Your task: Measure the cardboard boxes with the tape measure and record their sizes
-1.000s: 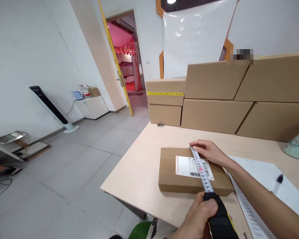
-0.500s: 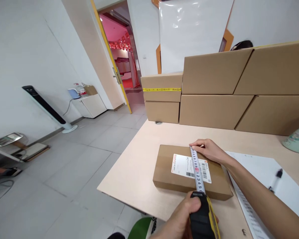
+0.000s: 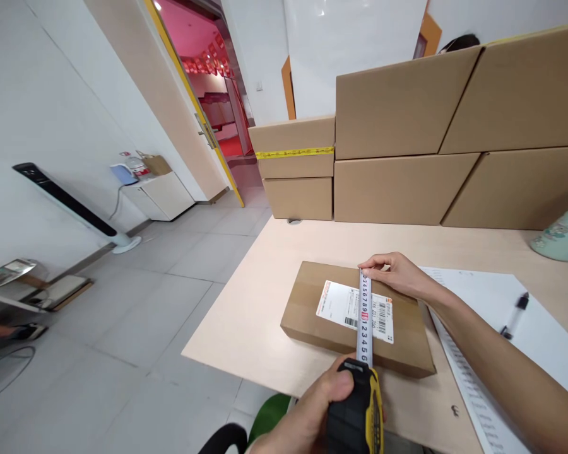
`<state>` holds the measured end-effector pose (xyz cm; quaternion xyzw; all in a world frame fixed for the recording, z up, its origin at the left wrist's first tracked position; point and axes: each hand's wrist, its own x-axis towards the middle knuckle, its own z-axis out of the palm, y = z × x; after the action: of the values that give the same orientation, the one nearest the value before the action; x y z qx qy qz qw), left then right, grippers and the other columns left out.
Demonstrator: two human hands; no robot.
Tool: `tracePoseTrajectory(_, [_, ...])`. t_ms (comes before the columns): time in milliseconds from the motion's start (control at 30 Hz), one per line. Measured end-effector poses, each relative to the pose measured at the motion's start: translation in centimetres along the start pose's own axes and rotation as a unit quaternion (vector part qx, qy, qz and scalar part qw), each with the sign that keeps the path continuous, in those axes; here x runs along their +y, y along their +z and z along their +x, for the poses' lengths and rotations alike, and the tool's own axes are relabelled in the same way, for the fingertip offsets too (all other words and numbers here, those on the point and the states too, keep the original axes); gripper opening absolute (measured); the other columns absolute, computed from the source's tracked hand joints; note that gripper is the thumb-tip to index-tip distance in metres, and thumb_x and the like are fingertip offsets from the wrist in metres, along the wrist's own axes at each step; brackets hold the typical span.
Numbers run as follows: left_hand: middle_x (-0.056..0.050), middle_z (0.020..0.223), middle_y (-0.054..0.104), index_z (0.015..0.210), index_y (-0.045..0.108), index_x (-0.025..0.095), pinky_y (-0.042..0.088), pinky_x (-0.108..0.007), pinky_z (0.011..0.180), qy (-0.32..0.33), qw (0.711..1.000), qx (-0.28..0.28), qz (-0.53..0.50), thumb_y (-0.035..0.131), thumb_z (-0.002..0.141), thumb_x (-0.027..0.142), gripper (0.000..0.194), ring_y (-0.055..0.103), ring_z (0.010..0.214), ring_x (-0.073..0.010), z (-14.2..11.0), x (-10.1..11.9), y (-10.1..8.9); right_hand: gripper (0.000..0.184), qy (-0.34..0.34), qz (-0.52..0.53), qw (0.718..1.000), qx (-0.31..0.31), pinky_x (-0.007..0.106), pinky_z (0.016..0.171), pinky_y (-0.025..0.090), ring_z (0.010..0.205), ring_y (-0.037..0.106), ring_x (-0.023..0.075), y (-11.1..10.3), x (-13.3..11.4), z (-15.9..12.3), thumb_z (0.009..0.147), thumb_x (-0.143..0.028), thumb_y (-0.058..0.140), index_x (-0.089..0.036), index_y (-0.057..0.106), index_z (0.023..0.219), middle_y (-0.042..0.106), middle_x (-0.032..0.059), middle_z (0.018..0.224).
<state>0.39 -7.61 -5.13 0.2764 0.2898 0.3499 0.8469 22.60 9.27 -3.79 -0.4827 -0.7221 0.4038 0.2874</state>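
My left hand (image 3: 315,403) is wrapped round a black and yellow tape measure (image 3: 353,410), with the thumb on top of its case, just past the near edge of a flat brown cardboard box (image 3: 303,309). The silver blade (image 3: 365,337) runs out across the box and over its white shipping label (image 3: 334,304). At the box's far edge, my right hand (image 3: 394,275) pinches the end of the blade between thumb and fingers. The box lies flat on the pale table (image 3: 246,328).
White paper sheets (image 3: 483,296) with a pen (image 3: 515,315) lie right of the box, under my right forearm. Large cartons (image 3: 402,189) are stacked along the table's back. A green floral container (image 3: 563,233) stands at the far right. The table's left edge drops to a tiled floor.
The view has shifted, so the cartons sit higher in it. The tape case and my left hand have swung slightly left, bringing the blade straighter across the box. My right hand keeps its hold.
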Motion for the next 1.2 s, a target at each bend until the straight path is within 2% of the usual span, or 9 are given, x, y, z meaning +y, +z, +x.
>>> tracePoseTrajectory(167, [-0.008, 0.092, 0.068, 0.101, 0.066, 0.018, 0.046, -0.044, 0.090, 0.000, 1.000, 0.009, -0.008, 0.079, 0.060, 0.052, 0.054, 0.064, 0.101, -0.0319, 0.5, -0.6, -0.4, 0.029, 0.021, 0.012, 1.000, 0.004, 0.032, 0.074, 0.047, 0.082, 0.065, 0.0211, 0.0, -0.4, 0.1, 0.077, -0.045, 0.066, -0.020, 0.077, 0.086, 0.075, 0.0046, 0.085])
tracePoseTrajectory(467, [-0.010, 0.100, 0.069, 0.107, 0.064, 0.018, 0.045, -0.044, 0.092, 0.005, 0.997, 0.041, -0.065, 0.077, 0.065, 0.052, 0.056, 0.066, 0.096, -0.0298, -0.2, -1.5, -0.2, 0.028, 0.038, 0.022, 0.999, 0.001, 0.032, 0.072, 0.047, 0.077, 0.065, 0.0210, 0.0, -0.9, 0.1, 0.075, -0.044, 0.068, -0.020, 0.078, 0.084, 0.075, 0.0043, 0.079])
tracePoseTrajectory(667, [-0.007, 0.090, 0.068, 0.108, 0.063, 0.019, 0.047, -0.043, 0.088, 0.011, 0.997, 0.031, -0.072, 0.081, 0.060, 0.046, 0.057, 0.067, 0.095, -0.0303, 0.7, -2.2, -0.8, 0.027, 0.035, 0.025, 0.999, 0.003, 0.032, 0.073, 0.046, 0.077, 0.064, 0.0201, 0.0, -0.8, 0.1, 0.075, -0.043, 0.067, -0.020, 0.078, 0.084, 0.075, 0.0043, 0.079])
tracePoseTrajectory(867, [-0.011, 0.098, 0.066, 0.119, 0.059, 0.018, 0.047, -0.042, 0.087, -0.004, 0.998, 0.034, -0.054, 0.073, 0.071, 0.050, 0.059, 0.065, 0.098, -0.0302, -0.6, -1.2, 0.1, 0.028, 0.038, 0.026, 0.999, 0.006, 0.033, 0.072, 0.046, 0.075, 0.064, 0.0200, 0.0, -0.8, 0.1, 0.075, -0.044, 0.068, -0.020, 0.078, 0.084, 0.074, 0.0040, 0.078])
tracePoseTrajectory(1033, [-0.009, 0.094, 0.067, 0.117, 0.061, 0.017, 0.046, -0.042, 0.089, 0.005, 0.997, 0.029, -0.069, 0.075, 0.069, 0.048, 0.059, 0.065, 0.097, -0.0290, -0.4, -1.4, -0.1, 0.029, 0.040, 0.027, 0.999, 0.007, 0.032, 0.071, 0.045, 0.075, 0.063, 0.0198, 0.1, -0.9, 0.0, 0.074, -0.044, 0.068, -0.019, 0.078, 0.084, 0.075, 0.0046, 0.079])
tracePoseTrajectory(1200, [-0.006, 0.088, 0.067, 0.112, 0.061, 0.018, 0.047, -0.041, 0.084, 0.009, 0.997, 0.014, -0.073, 0.078, 0.065, 0.044, 0.056, 0.067, 0.093, -0.0294, 0.5, -2.1, -0.9, 0.031, 0.043, 0.021, 0.999, 0.007, 0.032, 0.071, 0.045, 0.076, 0.064, 0.0198, 0.1, -0.7, 0.1, 0.074, -0.045, 0.069, -0.019, 0.078, 0.085, 0.075, 0.0046, 0.081])
